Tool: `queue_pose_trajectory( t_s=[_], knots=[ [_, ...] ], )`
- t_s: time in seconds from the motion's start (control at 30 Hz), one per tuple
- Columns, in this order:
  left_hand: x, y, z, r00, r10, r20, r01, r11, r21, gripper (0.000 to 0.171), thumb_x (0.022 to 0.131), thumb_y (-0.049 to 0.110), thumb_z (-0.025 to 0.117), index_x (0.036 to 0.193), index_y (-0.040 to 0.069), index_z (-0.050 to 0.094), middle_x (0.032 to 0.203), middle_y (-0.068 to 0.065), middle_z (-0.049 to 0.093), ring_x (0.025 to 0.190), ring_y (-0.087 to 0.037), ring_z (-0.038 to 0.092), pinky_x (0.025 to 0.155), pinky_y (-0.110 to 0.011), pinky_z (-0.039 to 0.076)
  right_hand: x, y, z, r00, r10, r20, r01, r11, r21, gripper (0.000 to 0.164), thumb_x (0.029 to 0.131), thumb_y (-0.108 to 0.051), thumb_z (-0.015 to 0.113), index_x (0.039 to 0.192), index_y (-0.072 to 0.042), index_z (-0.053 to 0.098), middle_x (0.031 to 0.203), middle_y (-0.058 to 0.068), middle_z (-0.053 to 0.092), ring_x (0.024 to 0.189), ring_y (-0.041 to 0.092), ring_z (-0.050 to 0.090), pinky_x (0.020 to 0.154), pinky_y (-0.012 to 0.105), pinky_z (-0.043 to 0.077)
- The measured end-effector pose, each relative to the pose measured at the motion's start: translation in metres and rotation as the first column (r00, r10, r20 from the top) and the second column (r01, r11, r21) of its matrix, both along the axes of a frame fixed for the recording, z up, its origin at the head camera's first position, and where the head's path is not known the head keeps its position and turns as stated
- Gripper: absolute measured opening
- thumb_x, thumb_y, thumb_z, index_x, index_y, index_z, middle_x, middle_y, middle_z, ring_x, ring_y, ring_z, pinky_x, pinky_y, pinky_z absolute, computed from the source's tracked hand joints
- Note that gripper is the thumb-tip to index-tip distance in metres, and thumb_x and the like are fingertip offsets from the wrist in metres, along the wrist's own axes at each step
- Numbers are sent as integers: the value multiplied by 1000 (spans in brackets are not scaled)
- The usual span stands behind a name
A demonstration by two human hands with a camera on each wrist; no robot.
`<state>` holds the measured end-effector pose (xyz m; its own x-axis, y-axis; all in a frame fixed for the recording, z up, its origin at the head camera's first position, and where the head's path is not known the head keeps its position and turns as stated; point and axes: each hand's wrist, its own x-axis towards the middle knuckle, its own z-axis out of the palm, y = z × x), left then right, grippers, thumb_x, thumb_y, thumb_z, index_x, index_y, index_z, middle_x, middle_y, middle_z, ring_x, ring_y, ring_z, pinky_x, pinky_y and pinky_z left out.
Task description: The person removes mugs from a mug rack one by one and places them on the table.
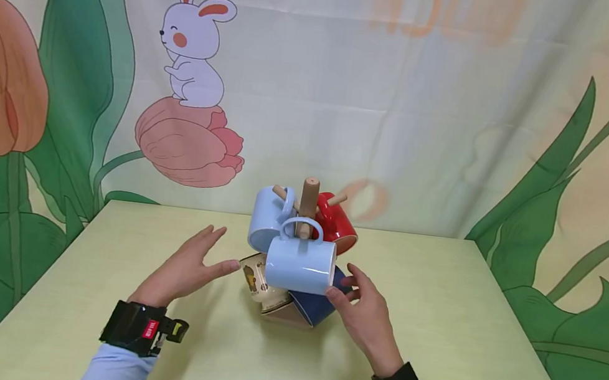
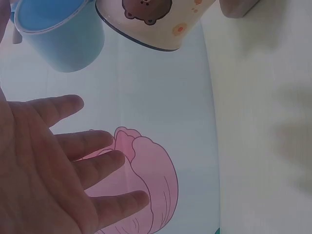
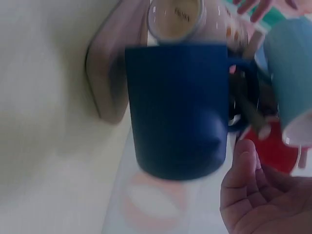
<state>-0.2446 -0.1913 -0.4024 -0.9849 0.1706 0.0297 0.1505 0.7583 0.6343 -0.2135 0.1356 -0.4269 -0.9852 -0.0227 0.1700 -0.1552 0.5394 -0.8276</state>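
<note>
A wooden mug tree (image 1: 310, 194) holds several mugs on its pegs. In front hangs a light blue mug (image 1: 298, 264), handle up and lying sideways. Behind it are another light blue mug (image 1: 266, 217) at left and a red mug (image 1: 342, 229) at right. Lower down hang a cream mug with a bear print (image 2: 151, 19) and a dark blue mug (image 3: 178, 112). My left hand (image 1: 185, 270) is spread beside the cream mug, palm toward the tree, holding nothing. My right hand (image 1: 366, 316) has loosely bent fingers by the front mug's right end, its thumb tip overlapping that mug's edge.
The mug tree's wooden base (image 3: 107, 63) stands on a pale table (image 1: 463, 333). A printed curtain (image 1: 431, 117) with tulips and a rabbit hangs right behind the table's back edge. Each wrist wears a black strap (image 1: 133, 327) with a small camera.
</note>
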Motion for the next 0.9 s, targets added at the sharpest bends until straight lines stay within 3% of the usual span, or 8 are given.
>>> queue_pose_trajectory(
  t_s=[0.17,0.33,0.57,0.77,0.9],
  knots=[
    [0,1,-1,1000,7,5,-7,1000,-4,92,91,56,64,157,6,24,161,-26,12,145,-50,13,106,-72,19,4,-16,-3,998,22,51,-19,998,-58,82,86,-53,71,145,-4,43,110,11,61,82,19,56,62,29,49],
    [-1,2,-2,1000,6,7,-6,1000,-7,93,90,57,63,157,6,24,161,-26,12,145,-50,12,107,-71,18,8,-29,-6,996,39,77,-23,981,-193,85,85,-48,75,146,-1,38,112,15,60,85,23,58,68,31,51],
    [1,1,-3,1000,-1,0,1,1000,-13,95,89,62,62,157,7,25,161,-25,12,145,-50,13,106,-72,19,15,-41,-11,995,19,93,14,940,-340,88,86,-44,76,145,1,28,115,18,60,91,23,60,75,33,54],
    [2,0,-4,1000,-4,6,4,1000,-13,96,88,63,62,157,8,24,162,-24,12,146,-49,12,106,-72,18,21,-52,-15,995,10,102,36,895,-444,76,89,-40,74,138,3,35,108,18,63,86,26,66,68,31,56],
    [4,0,-6,1000,-8,23,8,1000,-15,97,87,62,64,157,9,24,162,-24,11,146,-49,11,106,-72,18,23,-60,-15,991,54,125,18,857,-515,69,94,-40,68,137,4,38,116,19,63,94,31,69,71,33,56]
  ],
)
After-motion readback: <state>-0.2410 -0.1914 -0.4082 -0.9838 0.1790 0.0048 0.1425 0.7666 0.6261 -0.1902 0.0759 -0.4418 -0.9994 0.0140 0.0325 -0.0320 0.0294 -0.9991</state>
